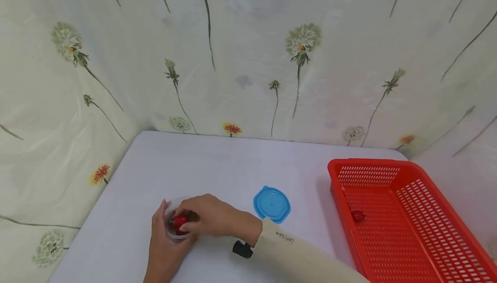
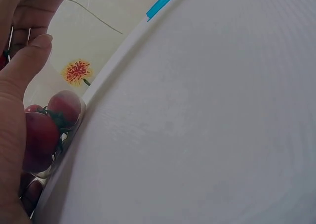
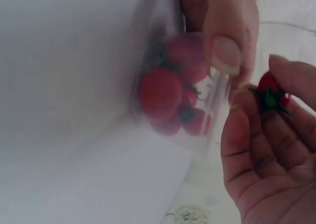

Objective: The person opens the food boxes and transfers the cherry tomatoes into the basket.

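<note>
While steadied against the table (image 1: 217, 162), cup (image 1: 171, 214) gripped by left hand (image 1: 165, 248): thumb (image 3: 224, 51) pressed on the clear wall, fingers curled round the far side, presumably to keep the light container from sliding or tipping. Right hand (image 1: 211, 216) arched over the cup mouth, fingertips pinching one tomato (image 3: 270, 91) by its green-stemmed end just above the rim; palm half closed, other fingers loosely bent. Right forearm in a pale sleeve (image 1: 303, 253) angled in from lower right, wrist bent down toward the cup; small black object (image 1: 242, 249) strapped beneath the wrist. Left hand entering from the lower edge, palm turned toward the cup. Several more tomatoes (image 3: 160, 93) lying together inside the cup, pressed against its wall. Blue lid (image 1: 272, 204) flat on the table just right of the hands, apart from the cup, leaving the mouth free. Red basket (image 1: 404, 214) farther right at the table edge, holding one small red item (image 1: 357, 216), probably another tomato. Flower-printed sheet (image 1: 248, 58) draped behind and to both sides.
</note>
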A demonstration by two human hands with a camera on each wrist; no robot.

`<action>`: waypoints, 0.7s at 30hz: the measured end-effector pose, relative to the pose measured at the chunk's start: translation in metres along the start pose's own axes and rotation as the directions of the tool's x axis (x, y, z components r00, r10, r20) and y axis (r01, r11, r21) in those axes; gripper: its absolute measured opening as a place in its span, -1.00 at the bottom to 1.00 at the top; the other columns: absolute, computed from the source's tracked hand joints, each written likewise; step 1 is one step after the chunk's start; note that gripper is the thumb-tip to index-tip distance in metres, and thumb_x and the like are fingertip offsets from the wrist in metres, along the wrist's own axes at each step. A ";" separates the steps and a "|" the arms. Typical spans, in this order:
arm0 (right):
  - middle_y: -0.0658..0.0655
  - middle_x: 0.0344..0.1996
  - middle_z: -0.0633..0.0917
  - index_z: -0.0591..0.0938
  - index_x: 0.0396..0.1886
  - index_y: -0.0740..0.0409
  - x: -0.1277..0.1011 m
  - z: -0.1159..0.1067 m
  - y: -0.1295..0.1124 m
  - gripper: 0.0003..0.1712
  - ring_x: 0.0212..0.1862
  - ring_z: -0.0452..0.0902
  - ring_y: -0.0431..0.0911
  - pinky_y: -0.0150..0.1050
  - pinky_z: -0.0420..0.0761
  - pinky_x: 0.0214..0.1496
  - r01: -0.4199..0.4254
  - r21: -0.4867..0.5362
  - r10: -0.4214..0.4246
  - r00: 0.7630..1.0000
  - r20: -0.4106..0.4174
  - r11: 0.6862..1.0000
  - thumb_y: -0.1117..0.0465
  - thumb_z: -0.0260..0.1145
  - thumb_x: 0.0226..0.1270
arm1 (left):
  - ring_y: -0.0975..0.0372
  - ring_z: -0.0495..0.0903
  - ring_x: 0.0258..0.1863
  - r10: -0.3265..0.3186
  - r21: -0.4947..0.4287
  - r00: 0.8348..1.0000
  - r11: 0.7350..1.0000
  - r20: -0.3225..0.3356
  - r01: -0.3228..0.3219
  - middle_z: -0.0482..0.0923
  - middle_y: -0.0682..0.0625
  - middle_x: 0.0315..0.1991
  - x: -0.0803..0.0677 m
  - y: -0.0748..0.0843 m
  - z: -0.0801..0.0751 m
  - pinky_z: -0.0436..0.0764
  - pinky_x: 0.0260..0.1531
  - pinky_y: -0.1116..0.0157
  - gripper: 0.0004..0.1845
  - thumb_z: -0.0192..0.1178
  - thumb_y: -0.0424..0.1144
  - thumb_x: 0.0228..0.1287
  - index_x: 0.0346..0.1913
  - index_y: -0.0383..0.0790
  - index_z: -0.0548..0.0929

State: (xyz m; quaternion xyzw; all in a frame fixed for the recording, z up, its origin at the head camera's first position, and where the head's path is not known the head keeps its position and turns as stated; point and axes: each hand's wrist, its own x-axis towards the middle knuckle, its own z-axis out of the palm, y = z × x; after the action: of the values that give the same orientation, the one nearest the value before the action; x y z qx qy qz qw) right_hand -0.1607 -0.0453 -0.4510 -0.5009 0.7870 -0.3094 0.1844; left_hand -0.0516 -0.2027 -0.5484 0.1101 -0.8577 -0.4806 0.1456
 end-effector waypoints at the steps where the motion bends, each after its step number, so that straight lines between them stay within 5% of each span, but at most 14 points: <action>1: -0.19 -0.13 0.68 0.70 0.12 0.03 -0.002 -0.004 -0.001 -0.70 -0.16 0.51 -0.42 -0.60 0.55 -0.10 -0.004 0.005 0.004 1.000 -0.010 1.000 0.16 0.46 0.44 | -0.07 0.24 0.50 -0.005 -0.005 1.000 1.000 0.003 0.005 0.12 -0.11 0.57 0.000 0.000 0.000 0.29 0.38 -0.33 0.33 0.67 0.00 0.03 0.70 -0.01 -0.07; 11: -0.20 -0.16 0.63 0.74 0.08 -0.01 -0.023 -0.055 -0.023 -0.72 -0.20 0.53 -0.39 -0.51 0.61 -0.16 0.054 0.048 -0.052 0.997 -0.054 0.997 0.15 0.49 0.41 | -0.10 0.22 0.52 -0.065 0.026 0.998 0.998 -0.003 0.065 0.11 -0.10 0.58 0.000 0.003 0.001 0.28 0.36 -0.34 0.36 0.63 0.16 0.02 0.71 0.04 -0.10; 21: -0.22 -0.18 0.61 0.65 -0.04 -0.10 -0.062 -0.082 -0.033 -0.71 -0.22 0.57 -0.29 -0.35 0.68 -0.23 -0.011 0.137 0.036 0.983 -0.180 0.991 0.13 0.56 0.33 | -0.10 0.25 0.51 -0.066 0.053 0.998 0.996 -0.016 0.067 0.14 -0.10 0.57 -0.001 0.007 0.005 0.37 0.31 -0.26 0.36 0.67 0.11 -0.03 0.69 0.02 -0.05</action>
State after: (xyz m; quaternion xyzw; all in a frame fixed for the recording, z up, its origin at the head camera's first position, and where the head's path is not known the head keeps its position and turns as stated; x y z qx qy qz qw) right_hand -0.1609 0.0251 -0.3695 -0.4474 0.7837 -0.4043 0.1490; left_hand -0.0528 -0.1951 -0.5445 0.1457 -0.8651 -0.4613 0.1325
